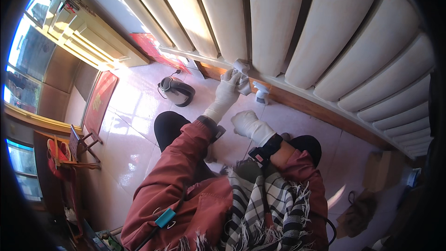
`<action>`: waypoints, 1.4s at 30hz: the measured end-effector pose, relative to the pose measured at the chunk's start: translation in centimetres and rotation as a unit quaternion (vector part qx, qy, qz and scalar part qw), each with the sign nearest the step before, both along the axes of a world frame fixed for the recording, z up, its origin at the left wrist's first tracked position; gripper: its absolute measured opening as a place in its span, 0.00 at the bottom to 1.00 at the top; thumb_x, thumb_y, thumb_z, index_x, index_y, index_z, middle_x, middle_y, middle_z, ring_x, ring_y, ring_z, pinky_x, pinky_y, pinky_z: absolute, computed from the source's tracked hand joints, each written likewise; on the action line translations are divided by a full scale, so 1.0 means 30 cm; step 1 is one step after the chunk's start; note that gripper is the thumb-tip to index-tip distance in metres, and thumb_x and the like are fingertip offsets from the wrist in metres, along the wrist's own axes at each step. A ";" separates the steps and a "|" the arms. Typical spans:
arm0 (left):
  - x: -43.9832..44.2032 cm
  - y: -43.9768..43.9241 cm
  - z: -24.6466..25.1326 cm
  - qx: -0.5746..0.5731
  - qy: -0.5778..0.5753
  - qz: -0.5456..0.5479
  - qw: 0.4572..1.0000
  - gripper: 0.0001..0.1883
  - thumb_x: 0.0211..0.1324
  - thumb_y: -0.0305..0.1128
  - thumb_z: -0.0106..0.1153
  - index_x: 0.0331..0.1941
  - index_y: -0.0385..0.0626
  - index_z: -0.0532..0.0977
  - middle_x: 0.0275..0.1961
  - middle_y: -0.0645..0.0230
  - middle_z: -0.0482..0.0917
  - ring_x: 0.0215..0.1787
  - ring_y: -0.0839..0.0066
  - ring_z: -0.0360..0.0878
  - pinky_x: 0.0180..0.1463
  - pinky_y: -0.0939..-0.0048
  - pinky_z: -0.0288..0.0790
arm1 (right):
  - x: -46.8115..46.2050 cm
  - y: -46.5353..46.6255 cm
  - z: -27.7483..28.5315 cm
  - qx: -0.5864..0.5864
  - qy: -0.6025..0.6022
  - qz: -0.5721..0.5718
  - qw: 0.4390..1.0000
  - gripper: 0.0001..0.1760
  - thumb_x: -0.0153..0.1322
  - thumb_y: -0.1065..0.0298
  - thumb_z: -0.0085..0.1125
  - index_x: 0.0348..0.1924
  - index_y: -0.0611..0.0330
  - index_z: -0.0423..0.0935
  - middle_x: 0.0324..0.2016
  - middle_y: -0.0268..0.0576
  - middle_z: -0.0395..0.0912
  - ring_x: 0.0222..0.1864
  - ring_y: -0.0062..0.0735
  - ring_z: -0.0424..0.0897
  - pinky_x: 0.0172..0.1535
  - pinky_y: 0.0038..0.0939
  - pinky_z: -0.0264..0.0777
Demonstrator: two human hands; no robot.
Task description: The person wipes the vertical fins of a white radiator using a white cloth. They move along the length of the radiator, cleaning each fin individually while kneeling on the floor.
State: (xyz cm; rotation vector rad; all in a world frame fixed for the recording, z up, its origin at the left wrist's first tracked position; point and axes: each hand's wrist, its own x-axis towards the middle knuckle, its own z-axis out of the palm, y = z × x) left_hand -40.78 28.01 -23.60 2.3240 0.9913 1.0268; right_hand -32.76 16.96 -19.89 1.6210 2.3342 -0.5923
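My left hand [225, 92], in a white glove, grips a crumpled white cloth [244, 80]. The cloth touches the lower rail [259, 76] of a white column radiator [275, 24], at the foot of its upright tubes. My right hand [248, 124], gloved too, hangs in front of my right knee with the fingers curled in and nothing visible in them. On the floor by the wooden skirting, a white spray bottle [261, 94] stands beyond the right hand. An electric kettle [176, 91] sits left of the left hand.
At the left, a wooden door [94, 35] stands ajar beside a red mat [101, 99]. A small folding stool [82, 143] and red shoes [59, 150] are at the far left. A cardboard box [383, 170] and a brown bag [359, 212] lie at right.
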 end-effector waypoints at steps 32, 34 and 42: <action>0.333 0.153 1.154 0.568 -0.110 -0.028 0.815 0.20 0.42 0.26 0.62 0.43 0.44 0.72 0.66 0.42 0.61 0.68 0.42 0.58 0.68 0.44 0.55 | 0.079 -0.048 0.035 0.046 0.017 -0.040 0.998 0.14 0.61 0.58 0.60 0.36 0.55 0.81 0.34 0.46 0.83 0.38 0.44 0.84 0.38 0.43 0.76; 0.333 0.151 1.086 0.530 -0.097 -0.017 0.842 0.20 0.42 0.27 0.63 0.44 0.44 0.73 0.65 0.42 0.62 0.67 0.43 0.60 0.67 0.44 0.55 | 0.073 -0.046 0.033 0.030 0.007 -0.038 0.999 0.15 0.61 0.58 0.60 0.37 0.55 0.81 0.34 0.46 0.83 0.38 0.44 0.83 0.39 0.43 0.76; 0.336 0.137 0.775 0.509 -0.108 -0.061 0.852 0.19 0.37 0.33 0.65 0.40 0.55 0.76 0.63 0.56 0.68 0.65 0.50 0.65 0.57 0.42 0.62 | 0.059 -0.046 -0.011 0.036 0.016 -0.037 0.999 0.16 0.61 0.58 0.61 0.38 0.56 0.81 0.35 0.46 0.83 0.39 0.44 0.83 0.39 0.44 0.76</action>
